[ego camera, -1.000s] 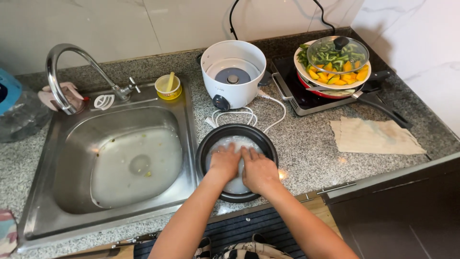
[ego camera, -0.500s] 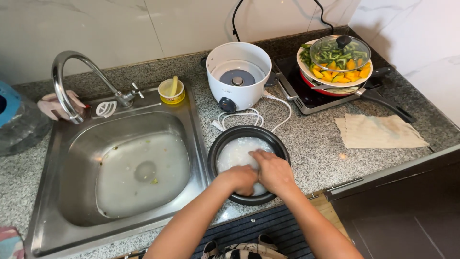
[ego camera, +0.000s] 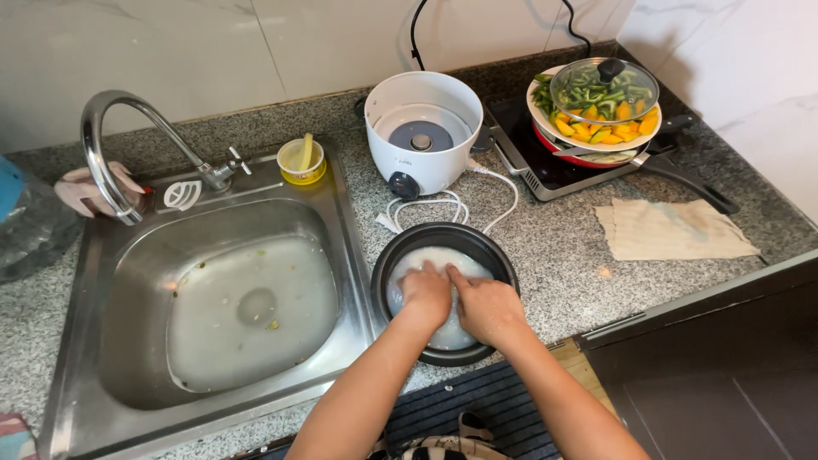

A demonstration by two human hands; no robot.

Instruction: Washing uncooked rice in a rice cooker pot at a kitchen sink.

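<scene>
A black inner cooker pot [ego camera: 494,251] stands on the granite counter just right of the sink, holding rice in cloudy white water [ego camera: 439,260]. Both my hands are down inside it. My left hand [ego camera: 424,294] is curled with its fingers in the rice. My right hand [ego camera: 486,307] lies beside it, touching it, fingers pointing into the water. Whether either hand grips rice is hidden by the milky water. Behind the pot stands the white rice cooker body [ego camera: 423,128], lid off and without its pot, with its white cord [ego camera: 430,209] coiled on the counter.
A steel sink [ego camera: 128,358] on the left holds murky water under a curved tap [ego camera: 111,140]. A small yellow cup [ego camera: 302,160] sits at the sink's back. At right, a pan with cut vegetables under a glass lid [ego camera: 601,106] rests on a hob; a beige cloth [ego camera: 673,228] lies nearby.
My hands have shifted slightly toward the near side of the pot and stayed together in the rice; the head view has drifted a little.
</scene>
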